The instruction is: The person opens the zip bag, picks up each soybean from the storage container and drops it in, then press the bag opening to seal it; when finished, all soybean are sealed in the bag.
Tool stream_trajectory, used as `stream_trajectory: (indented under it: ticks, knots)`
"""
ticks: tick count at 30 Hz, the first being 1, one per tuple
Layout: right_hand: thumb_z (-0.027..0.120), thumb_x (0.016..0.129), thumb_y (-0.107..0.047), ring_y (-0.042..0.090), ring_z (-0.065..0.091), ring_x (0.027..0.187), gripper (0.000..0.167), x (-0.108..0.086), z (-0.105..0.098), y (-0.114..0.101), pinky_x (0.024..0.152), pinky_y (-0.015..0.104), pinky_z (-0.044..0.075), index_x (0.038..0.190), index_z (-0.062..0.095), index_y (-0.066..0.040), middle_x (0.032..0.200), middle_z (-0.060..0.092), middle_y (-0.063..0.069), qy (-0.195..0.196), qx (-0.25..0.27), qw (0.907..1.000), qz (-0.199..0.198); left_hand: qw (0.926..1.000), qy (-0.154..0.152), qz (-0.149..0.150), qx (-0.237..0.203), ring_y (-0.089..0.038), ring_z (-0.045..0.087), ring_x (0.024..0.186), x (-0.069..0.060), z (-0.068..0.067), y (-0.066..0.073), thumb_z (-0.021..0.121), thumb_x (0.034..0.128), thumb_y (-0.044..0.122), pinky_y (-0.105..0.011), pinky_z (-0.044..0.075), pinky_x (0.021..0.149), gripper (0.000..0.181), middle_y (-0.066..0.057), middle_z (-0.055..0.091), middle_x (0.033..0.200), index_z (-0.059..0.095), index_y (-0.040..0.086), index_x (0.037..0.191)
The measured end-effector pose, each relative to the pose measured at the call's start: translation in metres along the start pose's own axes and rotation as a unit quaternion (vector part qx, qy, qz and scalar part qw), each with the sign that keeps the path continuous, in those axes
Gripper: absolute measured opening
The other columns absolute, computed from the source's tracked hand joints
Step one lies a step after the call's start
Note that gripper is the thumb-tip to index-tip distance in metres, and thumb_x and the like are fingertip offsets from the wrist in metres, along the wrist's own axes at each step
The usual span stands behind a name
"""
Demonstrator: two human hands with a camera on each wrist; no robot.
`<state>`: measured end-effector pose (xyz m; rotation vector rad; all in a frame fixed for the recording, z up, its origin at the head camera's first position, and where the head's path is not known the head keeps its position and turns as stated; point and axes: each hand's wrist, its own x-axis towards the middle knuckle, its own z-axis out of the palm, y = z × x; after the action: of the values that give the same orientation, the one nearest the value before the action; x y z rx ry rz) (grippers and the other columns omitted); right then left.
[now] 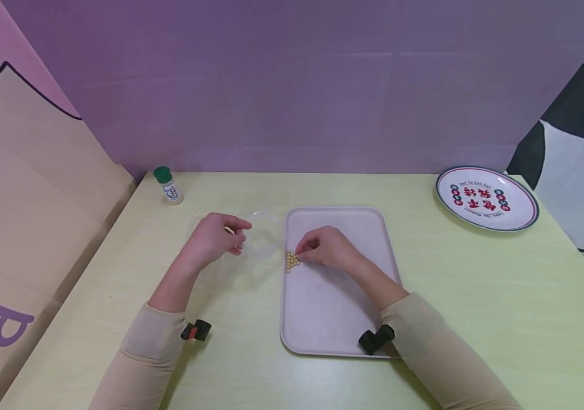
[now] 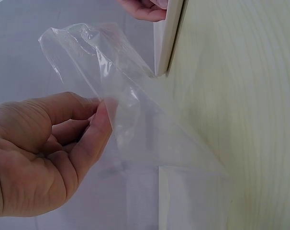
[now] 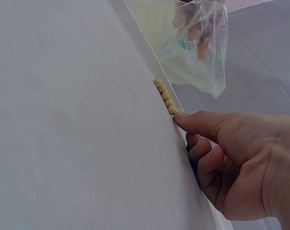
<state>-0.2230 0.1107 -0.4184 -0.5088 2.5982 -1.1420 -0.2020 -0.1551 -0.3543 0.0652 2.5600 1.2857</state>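
My left hand (image 1: 218,234) pinches the edge of a clear plastic bag (image 2: 135,105) between thumb and fingertips. The bag hangs thin and see-through above the table, left of the tray. Small round yellow soybeans (image 1: 290,261) lie in a tight cluster against the left rim of a pale rectangular tray (image 1: 333,319). In the right wrist view, a row of the soybeans (image 3: 165,98) follows the rim. My right hand (image 1: 329,249) pinches at a soybean at the cluster's edge, thumb tip against it; the index fingertip is mostly hidden.
A small clear bottle with a green cap (image 1: 168,185) stands at the back left of the table (image 1: 241,364). A white oval plate with red and dark lettering (image 1: 486,219) lies at the back right. A purple panel (image 1: 292,85) rises behind the table.
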Motion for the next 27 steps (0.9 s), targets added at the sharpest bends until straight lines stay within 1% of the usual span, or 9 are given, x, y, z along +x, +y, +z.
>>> stream_trajectory:
  ticks: [2,8,17,24,27]
  knots:
    - [0.078,0.087,-0.010,0.014,0.055,0.078,0.005,-0.0003,-0.0001,0.0001,0.073,0.028,0.045,0.091,0.078,-0.008,0.080,0.070,-0.005,0.000,0.003,1.0000,-0.001,1.0000,-0.001,-0.001,0.001,-0.022,0.071,0.077,0.0000,0.0003,0.0002,0.062,0.0967,0.003,-0.038,0.058,0.085,0.030,-0.013,0.063,0.102,0.069,0.002,0.126]
    - [0.078,0.087,-0.010,0.014,0.054,0.077,0.005,-0.0009,-0.0006,-0.0005,0.072,0.028,0.045,0.091,0.078,-0.007,0.079,0.069,-0.005,-0.001,0.003,1.0000,0.000,1.0000,-0.005,-0.001,-0.005,-0.025,0.071,0.078,0.0004,0.0010,-0.0007,0.061,0.0967,0.002,-0.041,0.058,0.086,0.030,-0.013,0.063,0.102,0.069,0.001,0.126]
    - [0.076,0.088,-0.009,0.015,0.054,0.078,0.004,-0.0018,-0.0019,-0.0009,0.071,0.028,0.045,0.090,0.077,-0.007,0.079,0.068,-0.004,-0.008,-0.013,0.9999,-0.004,1.0000,-0.005,-0.003,0.000,-0.021,0.070,0.075,0.0011,0.0014,-0.0010,0.062,0.0967,0.002,-0.036,0.059,0.082,0.029,-0.013,0.063,0.101,0.069,0.001,0.125]
    - [0.075,0.089,-0.011,0.014,0.053,0.077,0.004,-0.0006,-0.0017,0.0012,0.070,0.027,0.044,0.088,0.076,-0.007,0.079,0.068,-0.003,-0.007,-0.017,0.9998,-0.005,1.0000,-0.007,-0.006,-0.001,-0.028,0.072,0.081,0.0002,0.0011,0.0000,0.061,0.0968,0.002,-0.040,0.058,0.086,0.030,-0.013,0.063,0.102,0.069,0.002,0.126]
    - [0.075,0.089,-0.011,0.013,0.053,0.075,0.004,0.0001,-0.0018,0.0019,0.069,0.027,0.044,0.089,0.076,-0.008,0.078,0.067,-0.003,-0.005,-0.021,0.9998,-0.006,1.0000,-0.007,-0.005,0.001,-0.028,0.072,0.081,-0.0002,0.0010,0.0004,0.061,0.0968,0.002,-0.041,0.058,0.087,0.030,-0.013,0.063,0.102,0.069,0.002,0.126]
